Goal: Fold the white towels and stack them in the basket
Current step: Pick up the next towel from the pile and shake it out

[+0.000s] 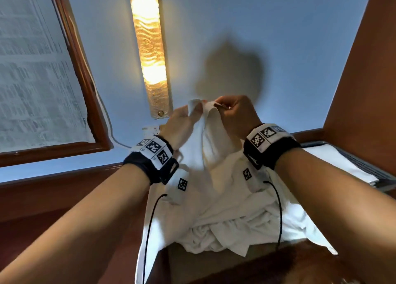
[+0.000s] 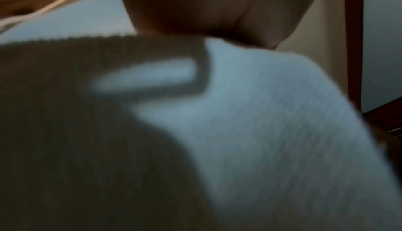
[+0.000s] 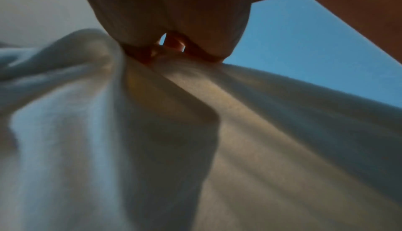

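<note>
A white towel (image 1: 214,159) is lifted off a crumpled heap of white towels (image 1: 231,226) on the wooden surface. My left hand (image 1: 188,117) grips its top edge from the left, and my right hand (image 1: 233,112) pinches the same edge just to the right; the two hands almost touch. In the left wrist view the towel (image 2: 272,123) fills the frame below my left hand (image 2: 217,11), blurred. From the right wrist I see my right hand (image 3: 174,20) pinching the towel (image 3: 152,140), which hangs in folds. At the right stands a dark basket (image 1: 364,168) with white cloth (image 1: 330,161) in it.
A lit wall lamp (image 1: 150,54) hangs straight ahead on the pale blue wall. A wood-framed panel (image 1: 85,80) is at the left, a wooden side panel (image 1: 364,69) at the right. A white cable (image 1: 111,131) runs down the wall to a socket.
</note>
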The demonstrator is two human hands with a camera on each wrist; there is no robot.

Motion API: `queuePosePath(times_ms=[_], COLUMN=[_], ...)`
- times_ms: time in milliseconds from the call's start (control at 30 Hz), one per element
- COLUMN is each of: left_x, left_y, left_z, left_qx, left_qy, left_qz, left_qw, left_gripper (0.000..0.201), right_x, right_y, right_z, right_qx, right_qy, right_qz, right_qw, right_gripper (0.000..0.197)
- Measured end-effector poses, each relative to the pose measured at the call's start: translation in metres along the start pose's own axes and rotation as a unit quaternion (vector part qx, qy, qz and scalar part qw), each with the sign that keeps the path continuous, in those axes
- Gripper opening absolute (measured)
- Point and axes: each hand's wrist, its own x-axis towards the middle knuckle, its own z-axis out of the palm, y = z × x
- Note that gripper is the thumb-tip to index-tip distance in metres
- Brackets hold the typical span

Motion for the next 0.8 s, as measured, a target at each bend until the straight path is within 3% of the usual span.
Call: queuePosePath(times_ms=[133, 200, 267, 333, 467, 533, 600, 667, 733, 800], left_x=[-0.004, -0.006, -0.013, -0.022, -0.043, -0.058, -0.077, -0.094, -0.113, -0.132], left_y=[0.009, 0.013, 0.017, 0.021, 0.015, 0.014, 0.015, 0.014, 0.01, 0.008], left_z=[0.006, -0.003, -0.013, -0.026, -0.065, -0.084, -0.099, -0.113, -0.127, -0.145], left_qx=[0.016, 0.036, 0.039, 0.046, 0.042, 0.029, 0.021, 0.021, 0.02, -0.017], left_qy=[-0.003, 0.019, 0.029, 0.037, 0.082, 0.096, 0.104, 0.107, 0.096, 0.093], left_qz=[0.006, 0.032, 0.046, 0.049, 0.014, 0.001, -0.002, -0.005, -0.013, -0.012], left_qw=[1.0, 0.999, 0.998, 0.997, 0.996, 0.995, 0.994, 0.994, 0.995, 0.995], left_gripper=[0.039, 0.044, 0.047, 0.047, 0.049, 0.044, 0.038, 0.038, 0.037, 0.034], right_x=[0.001, -0.014, -0.036, -0.056, -0.085, -0.098, -0.107, -0.105, -0.099, -0.094], right_y=[-0.014, -0.019, -0.023, -0.018, 0.025, 0.036, 0.032, 0.008, -0.03, -0.08], right_z=[-0.012, -0.012, -0.007, 0.002, -0.006, -0.018, -0.018, 0.002, 0.032, 0.062], right_qx=[-0.132, -0.146, -0.145, -0.2, -0.31, -0.302, -0.274, -0.239, -0.156, -0.058], right_qy=[0.0, 0.017, 0.023, -0.015, -0.08, -0.087, -0.062, -0.024, 0.017, 0.012], right_qz=[-0.037, -0.057, -0.079, -0.066, 0.079, 0.192, 0.261, 0.238, 0.167, 0.091], right_qw=[0.991, 0.988, 0.986, 0.978, 0.944, 0.93, 0.924, 0.941, 0.973, 0.994], right_gripper=[0.045, 0.048, 0.044, 0.031, 0.023, 0.021, 0.022, 0.021, 0.02, 0.029])
